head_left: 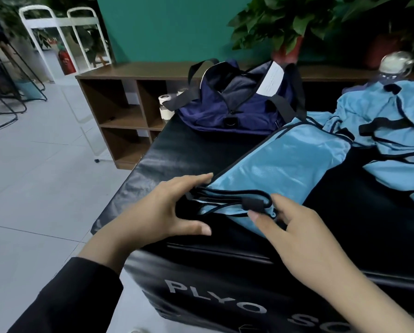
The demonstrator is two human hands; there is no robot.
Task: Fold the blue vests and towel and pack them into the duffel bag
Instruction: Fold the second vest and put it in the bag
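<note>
Folded blue vest (282, 164) on top of black plyo box (172, 150), lying diagonally from near edge toward far right. Light blue, shiny mesh-like fabric, black piping along edges, layers stacked at near end with several black-trimmed edges showing. Small black tab (254, 205) at that near end.

Left hand (162, 210) at near-left corner of vest, fingers extended and touching the stacked edge, thumb spread below on the box; relaxed, not curled round anything. Right hand (294, 227) at near-right corner, thumb and fingers pinching the fabric edge just beside the black tab.

Pile of unfolded blue vests (388, 121) at right on same box, crumpled, same light blue with black trim and black straps. Towel not distinguishable.

Navy duffel bag (237, 102) at far end of box, unzipped and gaping, black handles up, white paper tag (270, 80) sticking out of opening. Well apart from hands, near the far end of the folded vest.

White lettering "PLYO" on box front. Brown shelf unit (119, 104) behind, potted plants (287, 22) on top.
</note>
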